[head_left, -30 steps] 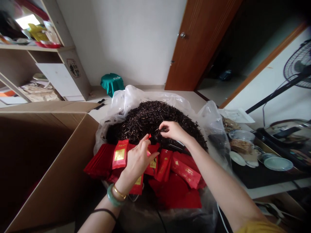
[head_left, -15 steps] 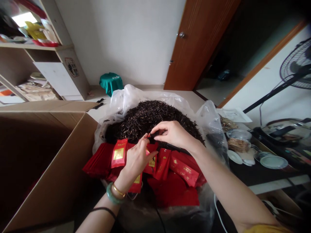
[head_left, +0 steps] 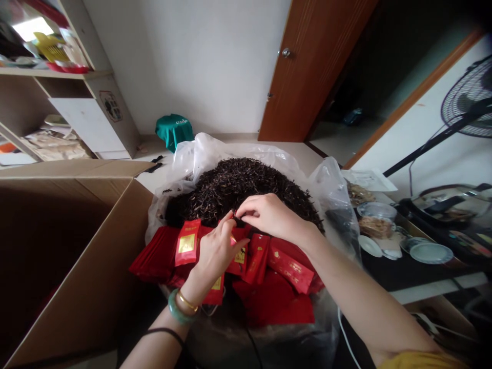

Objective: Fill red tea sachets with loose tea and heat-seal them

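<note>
A heap of dark loose tea leaves [head_left: 238, 187] fills a clear plastic bag [head_left: 200, 154] in front of me. Many small red packets [head_left: 284, 266] with gold labels lie spread along the heap's near edge. My left hand [head_left: 217, 251] is closed on one red packet [head_left: 241, 256], holding its top up. My right hand [head_left: 269, 215] is pinched shut on a bit of tea leaves right at the mouth of that packet. The two hands almost touch.
A big open cardboard box [head_left: 88, 266] stands at my left. To the right is a dark tea tray [head_left: 415, 266] with plates and small cups, a kettle and a standing fan [head_left: 467, 110]. Shelves at far left, a brown door [head_left: 315, 66] and a green bag [head_left: 173, 130] behind.
My right hand has come from the heap down and left with a pinch of tea to the packet held in my left hand. The left hand has hardly moved.
</note>
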`<state>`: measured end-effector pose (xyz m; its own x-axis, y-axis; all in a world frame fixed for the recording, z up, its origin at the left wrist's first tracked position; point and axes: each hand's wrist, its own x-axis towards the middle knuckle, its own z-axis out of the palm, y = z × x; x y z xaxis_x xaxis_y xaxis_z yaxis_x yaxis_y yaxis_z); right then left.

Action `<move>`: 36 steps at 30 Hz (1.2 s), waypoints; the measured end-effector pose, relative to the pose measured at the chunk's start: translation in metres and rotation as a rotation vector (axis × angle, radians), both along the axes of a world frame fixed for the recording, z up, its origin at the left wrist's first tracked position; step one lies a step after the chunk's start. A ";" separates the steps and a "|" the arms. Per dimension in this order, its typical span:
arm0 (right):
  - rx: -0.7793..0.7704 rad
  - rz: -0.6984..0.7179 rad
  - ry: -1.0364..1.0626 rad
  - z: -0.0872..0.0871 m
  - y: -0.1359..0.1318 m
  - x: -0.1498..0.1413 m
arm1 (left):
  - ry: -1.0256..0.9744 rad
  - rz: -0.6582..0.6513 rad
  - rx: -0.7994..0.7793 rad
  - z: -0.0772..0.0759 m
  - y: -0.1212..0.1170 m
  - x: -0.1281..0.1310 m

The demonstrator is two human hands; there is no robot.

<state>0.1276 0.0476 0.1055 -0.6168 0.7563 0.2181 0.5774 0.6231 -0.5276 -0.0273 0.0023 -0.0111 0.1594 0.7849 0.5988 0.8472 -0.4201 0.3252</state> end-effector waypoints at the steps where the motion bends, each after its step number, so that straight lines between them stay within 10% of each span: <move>1: 0.007 -0.030 0.028 -0.001 0.002 0.001 | -0.001 0.005 0.000 0.000 0.000 0.000; 7: -0.026 -0.233 0.201 -0.008 0.013 0.009 | 0.005 0.017 -0.001 0.000 0.000 0.000; 14: -0.074 -0.090 0.073 -0.019 0.008 -0.002 | 0.027 -0.020 0.010 0.001 0.001 0.001; 20: -0.323 -0.228 0.427 -0.021 0.024 0.003 | -0.005 -0.001 0.041 0.002 0.001 0.000; 23: -0.174 -0.349 0.538 -0.019 0.031 0.012 | -0.032 0.011 0.058 0.002 0.001 -0.001; 31: 0.267 -0.041 -0.046 -0.022 -0.025 0.012 | -0.048 -0.013 0.150 0.002 0.000 -0.002; 36: 0.111 -0.138 -0.309 -0.038 -0.039 0.007 | -0.088 -0.088 0.171 -0.001 -0.002 0.002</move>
